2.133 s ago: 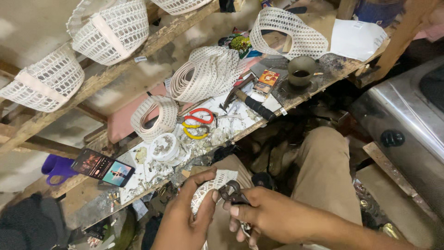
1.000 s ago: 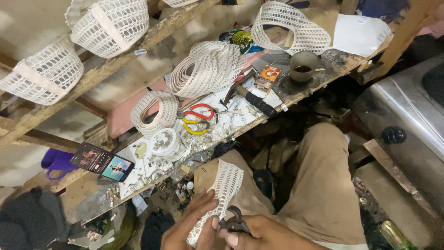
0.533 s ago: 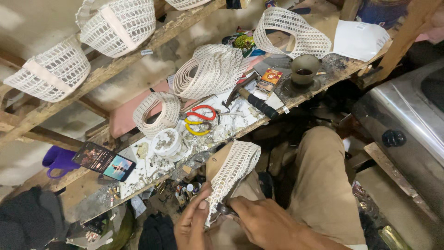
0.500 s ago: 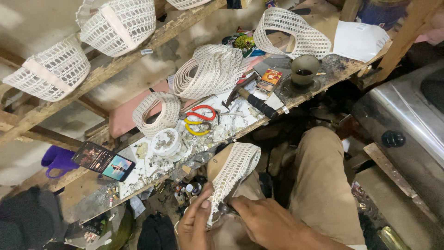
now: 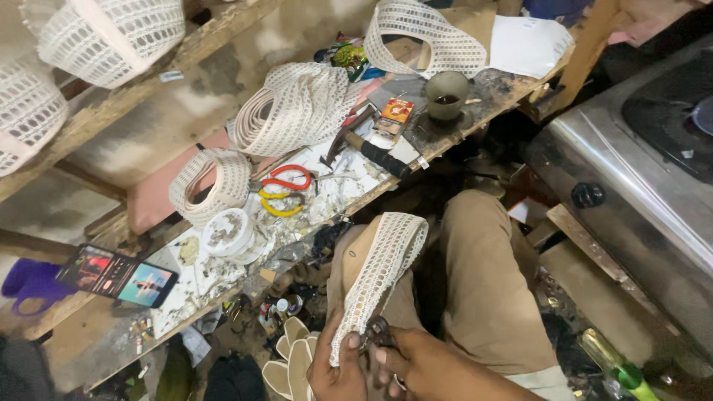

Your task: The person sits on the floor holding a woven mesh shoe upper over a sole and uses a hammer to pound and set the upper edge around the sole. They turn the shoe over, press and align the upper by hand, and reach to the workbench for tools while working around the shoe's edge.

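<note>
Cluttered and dusty, a rough wooden workbench runs slantwise above the person's knees, with a metal stove top off to the right.

Low in the frame the left hand is closed on the lower end of a white woven lace strip, thumb pressed against its edge. The right hand sits touching it, fingers wrapped round a small dark metal tool whose tip meets the strip's end; what kind of tool it is cannot be told. From the hands the strip rises up and over the left knee, its far end curling free.

Just left of the hands lie pale sole-shaped cutouts on the floor. Further up, on the bench, sit red and yellow scissors, a hammer, rolls of the same lace, a cup and, far left, a lit phone.

The open weave looks easy to snag, so a tool slip could tear a hole or nick the thumb beside it. The loose end, resting only on the knee, could slide into the debris below if the leg shifts.
</note>
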